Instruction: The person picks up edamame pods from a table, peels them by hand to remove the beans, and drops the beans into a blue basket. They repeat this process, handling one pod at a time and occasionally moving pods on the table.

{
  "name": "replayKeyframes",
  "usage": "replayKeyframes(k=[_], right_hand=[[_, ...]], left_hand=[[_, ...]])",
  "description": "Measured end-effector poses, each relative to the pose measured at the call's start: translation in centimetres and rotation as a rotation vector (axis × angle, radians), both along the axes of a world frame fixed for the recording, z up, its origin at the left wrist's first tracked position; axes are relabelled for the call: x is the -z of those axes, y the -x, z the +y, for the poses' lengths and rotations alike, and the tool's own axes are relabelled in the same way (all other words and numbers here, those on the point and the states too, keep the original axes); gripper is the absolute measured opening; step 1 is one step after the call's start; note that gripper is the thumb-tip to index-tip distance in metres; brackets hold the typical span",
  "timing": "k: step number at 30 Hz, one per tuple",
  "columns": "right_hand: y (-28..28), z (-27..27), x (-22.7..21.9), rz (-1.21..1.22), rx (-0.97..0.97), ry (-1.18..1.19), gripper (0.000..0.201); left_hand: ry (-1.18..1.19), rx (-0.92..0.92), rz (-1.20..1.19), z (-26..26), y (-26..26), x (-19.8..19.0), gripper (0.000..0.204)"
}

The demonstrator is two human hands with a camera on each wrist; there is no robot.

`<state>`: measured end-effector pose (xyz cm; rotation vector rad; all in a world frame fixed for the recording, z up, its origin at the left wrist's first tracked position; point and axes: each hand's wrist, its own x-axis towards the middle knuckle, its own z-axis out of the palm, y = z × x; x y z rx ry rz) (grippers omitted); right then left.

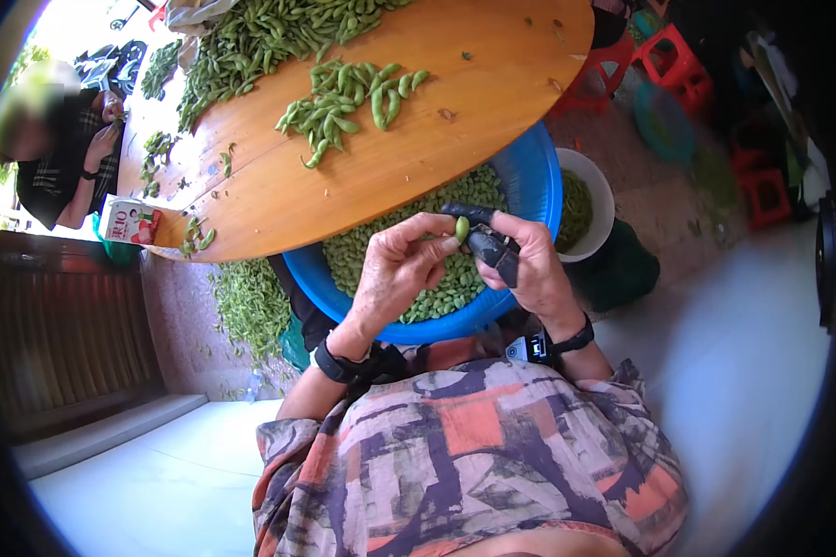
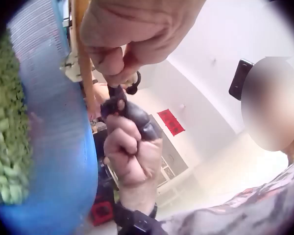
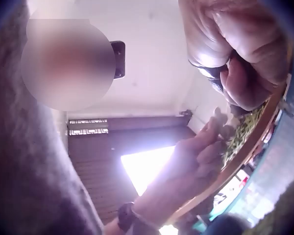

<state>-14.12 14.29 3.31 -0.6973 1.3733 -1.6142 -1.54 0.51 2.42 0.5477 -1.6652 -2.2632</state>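
Left hand (image 1: 395, 269) curled, thumb and finger pinching a green pod (image 1: 462, 228); right hand (image 1: 532, 267), dark-covered digits bent in, grips it too. Pod is above the blue tub (image 1: 555, 190) of shelled beans (image 1: 450, 292), by the near edge of the bench (image 1: 418, 139); more pods (image 1: 339, 97) lie on the far side.

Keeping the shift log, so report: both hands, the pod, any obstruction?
Left hand and right hand both pinching green pod. Pod held over blue tub of beans. Nothing seen blocking the hands.
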Motion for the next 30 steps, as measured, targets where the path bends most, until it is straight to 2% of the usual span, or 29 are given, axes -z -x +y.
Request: replayKeyframes(k=[4,6,10,12,14,16,19,25,30], right_hand=[[-0.1,0.4,0.9,0.012,-0.036,0.009,0.02],[-0.1,0.5,0.9,-0.192,-0.042,0.041,0.02],[0.0,0.5,1.7,-0.27,-0.058,0.091,0.02],[-0.2,0.4,1.4,-0.151,-0.022,0.005,0.027],[-0.2,0.4,1.4,-0.135,-0.003,0.006,0.029],[-0.2,0.5,1.7,-0.121,0.016,0.006,0.031],[0.1,0.8,2.2,-0.116,-0.01,0.054,0.028],[0.6,1.2,0.9,-0.104,-0.078,-0.014,0.022],[1.0,1.5,1.6,-0.004,-0.102,-0.034,0.02]], left_hand=[[0.001,-0.067,-0.02,0.8,-0.2,0.7,0.013],[0.072,-0.085,0.004,0.8,-0.2,1.3,0.01],[0.158,-0.103,0.037,0.8,-0.3,1.6,0.007],[0.135,-0.09,0.021,0.8,-0.4,1.9,0.007],[0.112,-0.079,0.005,0.6,-0.6,2.0,0.006],[-0.102,0.001,-0.065,0.4,-0.7,1.7,0.007],[-0.222,0.038,-0.112,0.2,-0.6,1.3,0.008],[-0.05,-0.037,-0.085,0.7,-0.3,1.7,0.007],[0.035,-0.058,-0.08,0.8,-0.3,2.1,0.006]])
